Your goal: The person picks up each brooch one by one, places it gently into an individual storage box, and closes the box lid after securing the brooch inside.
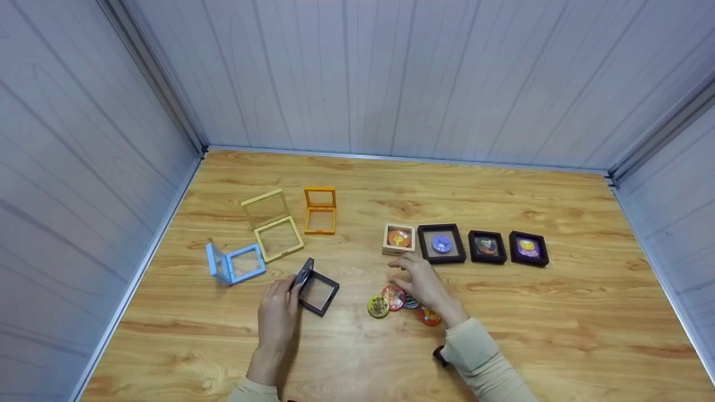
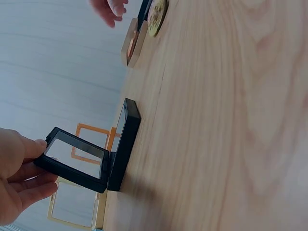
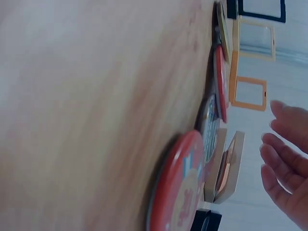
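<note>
My left hand (image 1: 277, 312) pinches the raised lid of a black display frame (image 1: 330, 301) between thumb and fingers. In the left wrist view the lid stands hinged open and the frame's base (image 2: 126, 149) rests on the table, its clear window bare. Over a loose group of round badges hovers my right hand (image 1: 423, 282), fingers loosely bent and holding nothing. A yellow badge (image 1: 378, 306) lies beside a red badge (image 1: 394, 297). Partly hidden under the hand are a dark patterned badge (image 1: 411, 302) and another red badge (image 1: 429, 316), which looms close in the right wrist view.
Open frames in blue (image 1: 247, 273), yellow (image 1: 295, 237) and orange (image 1: 320, 231) stand at the left. A pale wooden frame (image 1: 391, 250) and three dark frames, the largest (image 1: 461, 245) beside it, form a row at the right, each with a badge inside. Walls enclose the table (image 1: 357, 357).
</note>
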Tool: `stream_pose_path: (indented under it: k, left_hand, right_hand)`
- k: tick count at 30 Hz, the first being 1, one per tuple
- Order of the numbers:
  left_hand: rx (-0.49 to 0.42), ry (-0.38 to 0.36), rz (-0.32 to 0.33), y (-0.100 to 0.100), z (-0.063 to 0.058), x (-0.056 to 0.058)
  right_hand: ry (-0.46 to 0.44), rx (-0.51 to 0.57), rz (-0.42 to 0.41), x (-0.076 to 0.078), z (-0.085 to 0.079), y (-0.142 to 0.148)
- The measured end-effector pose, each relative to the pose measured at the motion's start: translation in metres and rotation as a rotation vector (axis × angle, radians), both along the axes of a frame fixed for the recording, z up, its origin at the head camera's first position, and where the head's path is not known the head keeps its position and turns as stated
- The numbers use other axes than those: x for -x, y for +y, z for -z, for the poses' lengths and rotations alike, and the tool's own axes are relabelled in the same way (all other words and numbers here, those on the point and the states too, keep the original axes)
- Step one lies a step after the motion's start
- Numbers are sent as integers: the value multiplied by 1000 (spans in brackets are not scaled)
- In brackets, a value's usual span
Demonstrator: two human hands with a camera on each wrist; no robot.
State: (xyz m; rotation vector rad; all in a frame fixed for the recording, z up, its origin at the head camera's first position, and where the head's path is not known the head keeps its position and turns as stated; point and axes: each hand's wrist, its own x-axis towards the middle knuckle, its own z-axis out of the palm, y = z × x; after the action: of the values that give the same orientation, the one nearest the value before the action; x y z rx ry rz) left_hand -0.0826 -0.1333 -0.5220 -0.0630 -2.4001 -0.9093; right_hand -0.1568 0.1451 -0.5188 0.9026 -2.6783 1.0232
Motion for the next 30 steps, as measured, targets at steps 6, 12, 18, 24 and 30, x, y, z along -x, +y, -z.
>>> stream_pose_path:
  k: [6, 12, 18, 24, 30]
  left_hand:
    - [-10, 1, 5, 7, 0, 1]
    - [-12, 8, 21, 13, 0, 1]
    - [-11, 26, 40, 19, 1, 1]
    - [-14, 25, 61, 26, 2, 2]
    - [-17, 37, 86, 32, 0, 2]
  right_hand:
    - [-8, -60, -118, -8, 1, -4]
    - [-10, -174, -208, -13, 3, -7]
    - [-42, -244, -228, -16, 4, -10]
    - [-125, -332, -224, -20, 3, -14]
    - [-125, -387, -236, -22, 2, -18]
